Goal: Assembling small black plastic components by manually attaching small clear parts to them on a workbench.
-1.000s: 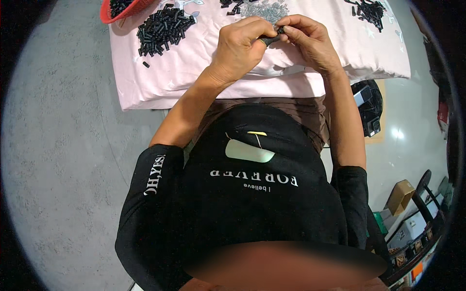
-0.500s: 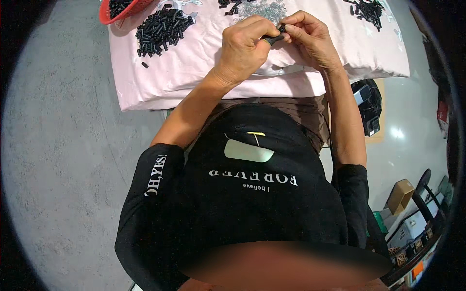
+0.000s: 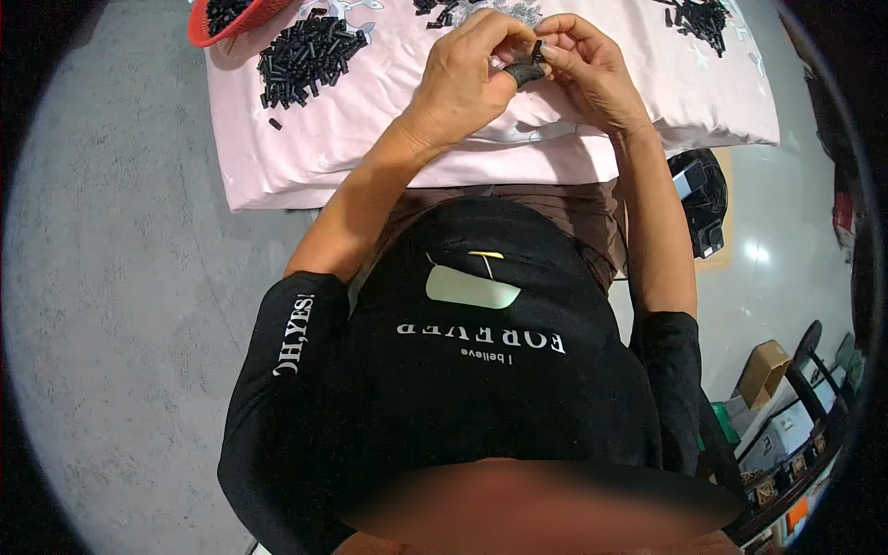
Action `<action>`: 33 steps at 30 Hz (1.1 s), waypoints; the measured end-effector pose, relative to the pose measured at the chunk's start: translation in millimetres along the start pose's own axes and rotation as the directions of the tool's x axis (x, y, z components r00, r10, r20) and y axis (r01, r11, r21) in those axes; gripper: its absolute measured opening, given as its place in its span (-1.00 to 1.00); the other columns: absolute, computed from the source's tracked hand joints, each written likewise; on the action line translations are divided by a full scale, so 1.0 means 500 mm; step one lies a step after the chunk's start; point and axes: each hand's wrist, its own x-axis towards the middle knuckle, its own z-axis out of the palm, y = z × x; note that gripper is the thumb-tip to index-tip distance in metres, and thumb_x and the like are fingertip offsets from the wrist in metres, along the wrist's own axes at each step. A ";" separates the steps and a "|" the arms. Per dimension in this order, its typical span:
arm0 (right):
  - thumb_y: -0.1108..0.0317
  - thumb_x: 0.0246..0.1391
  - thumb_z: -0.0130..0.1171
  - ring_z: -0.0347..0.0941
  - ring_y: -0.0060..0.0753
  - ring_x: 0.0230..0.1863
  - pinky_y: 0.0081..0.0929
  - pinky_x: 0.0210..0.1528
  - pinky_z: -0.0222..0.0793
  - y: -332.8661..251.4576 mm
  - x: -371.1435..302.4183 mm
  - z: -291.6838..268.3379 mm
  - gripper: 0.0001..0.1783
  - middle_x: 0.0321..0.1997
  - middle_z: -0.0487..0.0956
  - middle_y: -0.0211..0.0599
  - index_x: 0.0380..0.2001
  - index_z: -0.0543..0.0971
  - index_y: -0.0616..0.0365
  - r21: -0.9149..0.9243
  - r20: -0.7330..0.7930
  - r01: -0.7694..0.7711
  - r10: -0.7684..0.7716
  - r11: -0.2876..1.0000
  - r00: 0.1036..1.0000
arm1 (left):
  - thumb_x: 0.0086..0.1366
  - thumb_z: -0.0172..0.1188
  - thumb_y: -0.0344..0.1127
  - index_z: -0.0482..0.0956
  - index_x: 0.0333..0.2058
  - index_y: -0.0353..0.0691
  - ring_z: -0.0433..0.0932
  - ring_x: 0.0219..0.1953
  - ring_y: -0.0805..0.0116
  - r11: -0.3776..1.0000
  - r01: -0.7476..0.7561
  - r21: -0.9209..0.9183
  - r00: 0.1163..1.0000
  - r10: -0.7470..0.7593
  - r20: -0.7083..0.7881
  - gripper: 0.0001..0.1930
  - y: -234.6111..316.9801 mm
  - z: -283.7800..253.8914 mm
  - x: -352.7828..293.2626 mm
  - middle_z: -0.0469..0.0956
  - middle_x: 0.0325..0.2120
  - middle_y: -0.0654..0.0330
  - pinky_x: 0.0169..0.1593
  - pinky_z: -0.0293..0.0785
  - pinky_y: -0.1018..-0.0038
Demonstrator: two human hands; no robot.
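Note:
My two hands meet over the pink cloth, close to its far side. In my right hand [image 3: 597, 79], thumb and index finger pinch a small black tube [image 3: 538, 50] that stands nearly upright. My left hand [image 3: 462, 79] is curled just beside it, its thumb wrapped in a dark cover [image 3: 525, 74]. A tiny pale glint shows between the left thumb and index finger, too small to name. Beyond the hands lies a pile of small clear or silvery pieces [image 3: 523, 13], partly hidden by the fingers. A large heap of short black tubes [image 3: 310, 60] lies to the left.
A red basket [image 3: 254, 28] with more black tubes stands at the far left. Smaller black heaps lie at the top middle and on the far right [image 3: 700, 23]. The pink cloth [image 3: 277, 176] ends near my lap. A dark bag-like thing [image 3: 708, 208] is on the floor at right.
My left index finger has lifted and drawn back, opening a small gap between the hands. The black tube between my right fingertips now shows more plainly and more upright.

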 end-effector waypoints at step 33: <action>0.45 0.29 0.24 0.54 -0.66 -0.16 -0.73 -0.13 0.48 -0.010 -0.001 0.000 -0.60 -0.09 0.67 -0.33 0.16 0.46 0.23 0.057 0.089 -0.044 0.039 0.997 0.995 | 0.03 0.14 -0.66 0.70 -0.16 -0.25 0.68 -0.33 0.16 0.992 -0.109 0.064 0.992 0.113 -0.055 -0.62 -0.021 -0.001 -0.006 0.66 -0.32 0.10 -0.21 0.62 0.35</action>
